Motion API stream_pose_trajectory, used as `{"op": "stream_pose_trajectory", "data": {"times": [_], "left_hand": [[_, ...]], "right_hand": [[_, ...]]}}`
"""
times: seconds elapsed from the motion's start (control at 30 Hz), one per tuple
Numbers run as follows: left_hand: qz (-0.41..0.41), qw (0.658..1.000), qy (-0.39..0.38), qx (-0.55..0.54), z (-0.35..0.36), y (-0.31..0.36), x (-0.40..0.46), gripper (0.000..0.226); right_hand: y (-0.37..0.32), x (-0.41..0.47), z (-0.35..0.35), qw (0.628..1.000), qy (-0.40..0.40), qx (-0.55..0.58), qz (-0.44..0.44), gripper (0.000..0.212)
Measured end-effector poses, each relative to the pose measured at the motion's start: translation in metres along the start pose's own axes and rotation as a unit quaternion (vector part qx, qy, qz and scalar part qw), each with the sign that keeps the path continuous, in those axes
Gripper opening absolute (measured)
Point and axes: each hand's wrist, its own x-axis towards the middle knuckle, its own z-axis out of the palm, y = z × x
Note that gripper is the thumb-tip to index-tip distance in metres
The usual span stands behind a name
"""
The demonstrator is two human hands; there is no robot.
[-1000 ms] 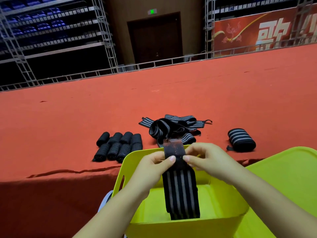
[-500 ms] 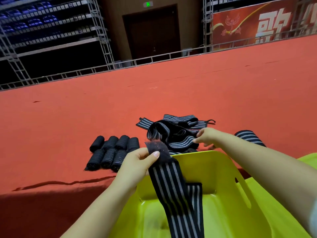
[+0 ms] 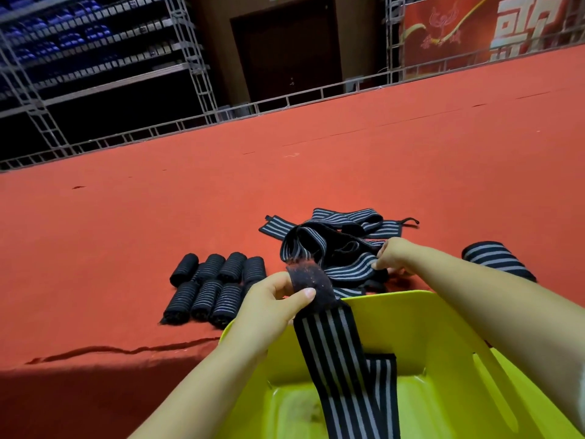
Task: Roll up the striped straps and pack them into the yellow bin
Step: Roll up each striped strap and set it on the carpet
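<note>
My left hand (image 3: 272, 304) pinches the fuzzy black end of a striped strap (image 3: 338, 359), whose length hangs down into the yellow bin (image 3: 408, 315) below me. My right hand (image 3: 394, 256) reaches over the bin's far rim and pinches a band in the loose pile of striped straps (image 3: 332, 239) on the red carpet. Several rolled straps (image 3: 215, 286) lie in two rows left of the pile. One more rolled strap (image 3: 497, 259) lies to the right, partly hidden by my right forearm.
The red carpeted platform (image 3: 158, 223) has a front edge that drops off just left of the bin. Metal railing (image 3: 285, 103) and scaffolding shelves border the far side. A door and a red banner stand behind.
My right hand let go of the strap it held together with the left and reached forward to the loose pile. The left hand keeps the strap end, now hanging aslant into the bin.
</note>
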Motion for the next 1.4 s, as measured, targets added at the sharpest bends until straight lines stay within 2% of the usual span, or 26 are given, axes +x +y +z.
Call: {"op": "stream_pose_trajectory", "data": {"times": [0.07, 0.17, 0.3, 0.37, 0.53, 0.63, 0.73, 0.87, 1.03, 1.1, 1.27, 1.33, 1.4], "left_hand": [[0.004, 1.000, 0.004, 0.001, 0.000, 0.000, 0.001, 0.009], [0.008, 1.000, 0.007, 0.003, 0.000, 0.000, 0.003, 0.006], [0.013, 1.000, 0.025, 0.007, -0.001, 0.003, 0.008, 0.008], [0.015, 0.999, 0.041, 0.002, 0.000, 0.004, 0.013, 0.019], [0.009, 0.998, 0.063, -0.017, 0.011, 0.015, 0.014, 0.032], [0.004, 0.997, 0.072, -0.028, 0.019, 0.024, 0.014, 0.047], [0.008, 0.996, 0.076, -0.035, 0.023, 0.028, 0.017, 0.060], [0.001, 0.995, 0.094, -0.046, 0.028, 0.039, 0.016, 0.040], [0.037, 0.981, 0.156, -0.105, 0.031, 0.060, 0.014, 0.023], [0.057, 0.975, 0.175, -0.127, 0.031, 0.071, 0.011, 0.021], [0.100, 0.965, 0.189, -0.154, 0.025, 0.085, -0.005, 0.021], [0.111, 0.965, 0.179, -0.153, 0.022, 0.086, -0.016, 0.025], [0.103, 0.971, 0.136, -0.169, 0.021, 0.088, -0.030, 0.031]], "right_hand": [[0.001, -0.002, 0.000, 1.000, 0.014, 0.010, 0.001, 0.018], [-0.006, -0.013, -0.010, 0.995, 0.025, 0.095, -0.029, 0.010], [-0.022, -0.039, -0.038, 0.975, 0.018, 0.201, -0.090, 0.020], [-0.025, -0.054, -0.056, 0.960, 0.026, 0.253, -0.116, 0.022], [-0.022, -0.093, -0.097, 0.882, 0.030, 0.444, -0.156, 0.024], [-0.017, -0.112, -0.111, 0.853, 0.028, 0.486, -0.187, 0.018], [-0.015, -0.128, -0.121, 0.807, 0.026, 0.547, -0.221, 0.017], [-0.019, -0.143, -0.127, 0.747, -0.015, 0.617, -0.245, 0.007], [-0.033, -0.163, -0.123, 0.700, -0.048, 0.650, -0.292, 0.008], [-0.041, -0.175, -0.121, 0.711, -0.035, 0.625, -0.320, 0.009], [-0.048, -0.206, -0.096, 0.784, -0.010, 0.474, -0.400, 0.008], [-0.041, -0.213, -0.076, 0.810, 0.013, 0.407, -0.423, 0.014], [-0.032, -0.216, -0.053, 0.824, 0.031, 0.358, -0.438, 0.016]]}}
